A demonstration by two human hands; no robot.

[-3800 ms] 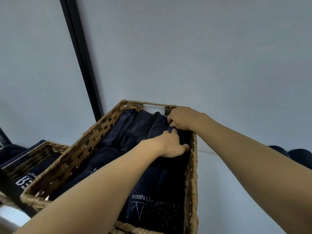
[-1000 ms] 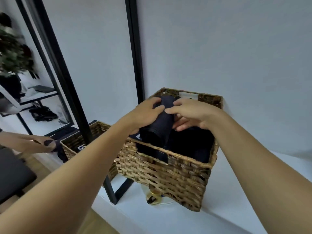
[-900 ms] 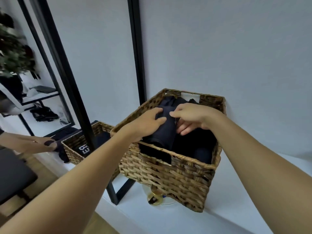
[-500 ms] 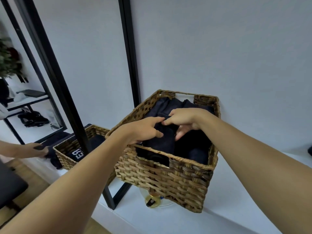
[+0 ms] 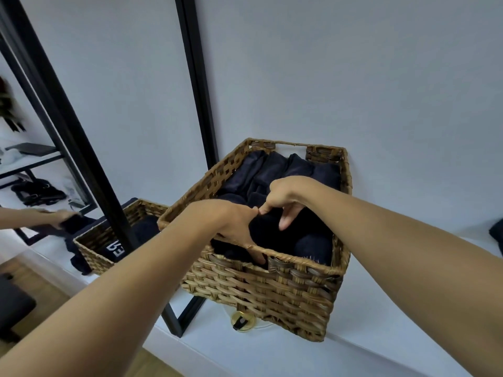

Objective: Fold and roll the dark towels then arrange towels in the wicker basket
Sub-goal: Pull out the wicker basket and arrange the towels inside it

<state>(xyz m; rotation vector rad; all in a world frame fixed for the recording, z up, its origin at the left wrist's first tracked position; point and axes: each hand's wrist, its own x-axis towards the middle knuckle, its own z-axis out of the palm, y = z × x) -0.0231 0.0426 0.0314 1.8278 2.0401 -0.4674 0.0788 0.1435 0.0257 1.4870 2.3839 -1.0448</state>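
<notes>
The wicker basket point(image 5: 300, 284) stands on a white ledge against the wall, packed with rolled dark towels point(image 5: 275, 167). My left hand point(image 5: 231, 223) reaches over the front left rim and wraps around one rolled dark towel point(image 5: 265, 234) near the front, its fingers going down inside the front wall. My right hand point(image 5: 285, 195) comes in from the right and pinches the top of the same roll, with its fingertip touching my left thumb. The lower part of that roll is hidden behind the basket's front wall.
A second, lower wicker basket point(image 5: 95, 240) with dark lettered cloth stands to the left. A black frame post point(image 5: 197, 85) rises behind it. Another person's hand point(image 5: 51, 216) holds dark cloth at far left. A small gold round object point(image 5: 242, 321) lies under the basket's front.
The roll that both hands held above the rim has gone down into the front of the basket. My left fingers now reach deeper inside the front wall.
</notes>
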